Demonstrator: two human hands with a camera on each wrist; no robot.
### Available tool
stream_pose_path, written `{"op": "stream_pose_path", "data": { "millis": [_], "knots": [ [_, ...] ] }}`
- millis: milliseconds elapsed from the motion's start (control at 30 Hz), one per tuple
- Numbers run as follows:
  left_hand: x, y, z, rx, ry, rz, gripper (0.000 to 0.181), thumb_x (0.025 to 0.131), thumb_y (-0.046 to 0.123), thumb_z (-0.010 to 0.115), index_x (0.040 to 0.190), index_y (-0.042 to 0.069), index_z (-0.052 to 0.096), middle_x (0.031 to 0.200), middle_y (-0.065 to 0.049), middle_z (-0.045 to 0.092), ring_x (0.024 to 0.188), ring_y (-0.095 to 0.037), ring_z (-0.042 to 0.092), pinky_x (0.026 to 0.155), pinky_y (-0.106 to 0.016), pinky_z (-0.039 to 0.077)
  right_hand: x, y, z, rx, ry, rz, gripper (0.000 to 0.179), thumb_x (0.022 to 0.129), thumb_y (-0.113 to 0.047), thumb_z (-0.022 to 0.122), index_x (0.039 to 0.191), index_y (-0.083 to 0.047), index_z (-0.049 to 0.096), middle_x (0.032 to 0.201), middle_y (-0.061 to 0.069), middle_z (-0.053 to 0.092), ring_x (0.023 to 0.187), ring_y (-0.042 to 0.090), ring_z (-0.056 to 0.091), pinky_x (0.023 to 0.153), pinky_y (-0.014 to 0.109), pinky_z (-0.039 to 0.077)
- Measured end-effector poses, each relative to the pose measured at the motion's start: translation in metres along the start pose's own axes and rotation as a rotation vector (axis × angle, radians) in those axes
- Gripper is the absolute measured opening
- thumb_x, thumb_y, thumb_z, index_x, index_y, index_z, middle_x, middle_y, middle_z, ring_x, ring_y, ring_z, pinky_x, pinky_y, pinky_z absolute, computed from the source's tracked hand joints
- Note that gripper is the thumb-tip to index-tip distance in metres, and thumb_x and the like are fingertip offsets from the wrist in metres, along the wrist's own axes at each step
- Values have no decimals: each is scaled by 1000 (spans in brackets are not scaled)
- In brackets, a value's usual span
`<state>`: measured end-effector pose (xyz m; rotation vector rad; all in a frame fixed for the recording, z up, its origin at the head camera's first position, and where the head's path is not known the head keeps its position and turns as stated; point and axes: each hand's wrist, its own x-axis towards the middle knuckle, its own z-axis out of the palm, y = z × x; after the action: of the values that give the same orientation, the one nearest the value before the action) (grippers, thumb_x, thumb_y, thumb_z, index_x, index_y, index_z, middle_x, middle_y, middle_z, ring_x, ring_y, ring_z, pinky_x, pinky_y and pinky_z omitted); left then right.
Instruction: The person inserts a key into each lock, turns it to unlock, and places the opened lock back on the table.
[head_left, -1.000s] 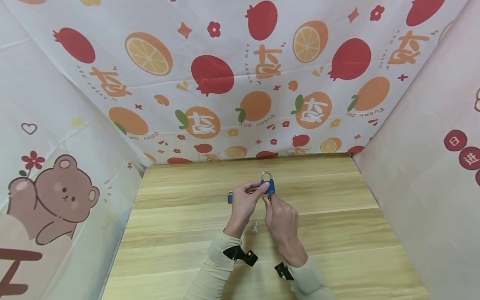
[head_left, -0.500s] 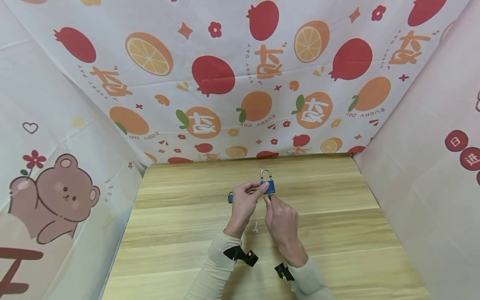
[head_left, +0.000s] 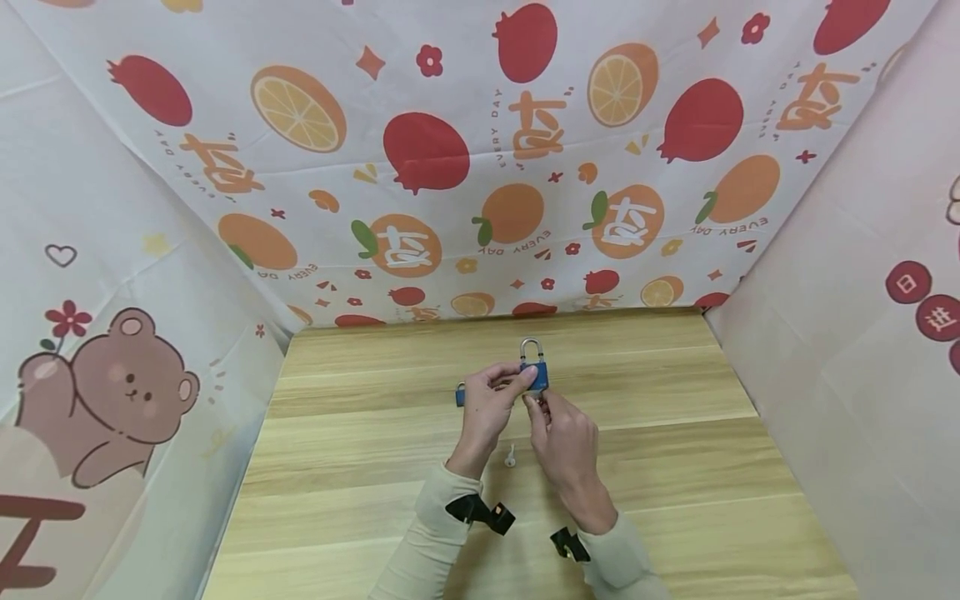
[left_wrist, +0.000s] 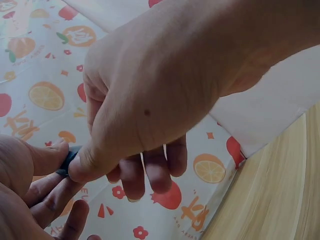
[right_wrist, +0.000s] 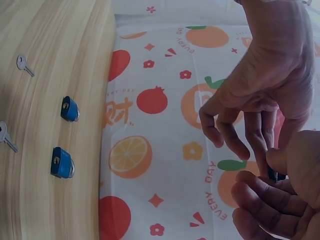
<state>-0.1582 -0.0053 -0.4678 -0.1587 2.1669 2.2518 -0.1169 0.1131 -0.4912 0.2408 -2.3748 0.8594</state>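
Note:
In the head view my left hand (head_left: pixel 487 410) grips a blue padlock (head_left: pixel 537 377) by its body, thumb across the front. The padlock's silver shackle (head_left: pixel 531 344) points away from me and stands raised, with notched legs showing above the body. Below the body, my right hand (head_left: pixel 566 442) pinches a silver key (head_left: pixel 536 396) at the keyhole end; fingers cover most of it. The left wrist view shows only a dark bit of the padlock (left_wrist: pixel 69 160) between the two hands. Fingers nearly hide the padlock (right_wrist: pixel 274 174) in the right wrist view too.
Two more blue padlocks, one nearer (right_wrist: pixel 61 163) and one farther (right_wrist: pixel 70 109), rest on the wooden table (right_wrist: pixel 45 205). Two loose keys lie there, one (right_wrist: pixel 24 65) above the other (right_wrist: pixel 6 137). Printed cloth walls (head_left: pixel 517 283) enclose the table's back and sides.
Between the first frame and the second, the padlock's shackle rose out of the body. My right thumb and fingers have since shifted slightly on the key, and more silver shows. The left hand hardly moved.

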Motion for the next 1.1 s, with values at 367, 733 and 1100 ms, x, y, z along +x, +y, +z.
{"op": "stream_pose_path", "data": {
  "millis": [367, 733, 1100],
  "knots": [
    [0, 0, -1, -10, -1, 3, 30, 87, 29, 81, 103, 4, 77, 84, 2, 74, 84, -9, 63, 67, -24, 43, 2, 4, -3, 122, -11, 37, 16, 92, -17, 76, 86, -4, 69, 67, 3, 69, 55, 7, 59, 51, 18, 45],
    [0, 1, -4, -5, -6, 25, 29, 88, 30, 81, 103, 6, 77, 84, 4, 75, 70, -6, 58, 60, -21, 43, 9, 8, -8, 354, -88, 168, 21, 95, -21, 72, 89, -2, 68, 72, 8, 71, 62, 10, 65, 55, 21, 54],
    [-2, 2, -5, -7, -34, 28, 28, 91, 29, 77, 105, 5, 77, 88, -2, 78, 71, -6, 60, 61, -21, 44, 14, 12, -11, 716, -247, 421, 29, 103, -29, 61, 105, 0, 67, 90, 25, 73, 70, 18, 70, 60, 25, 57]
  ]
}}
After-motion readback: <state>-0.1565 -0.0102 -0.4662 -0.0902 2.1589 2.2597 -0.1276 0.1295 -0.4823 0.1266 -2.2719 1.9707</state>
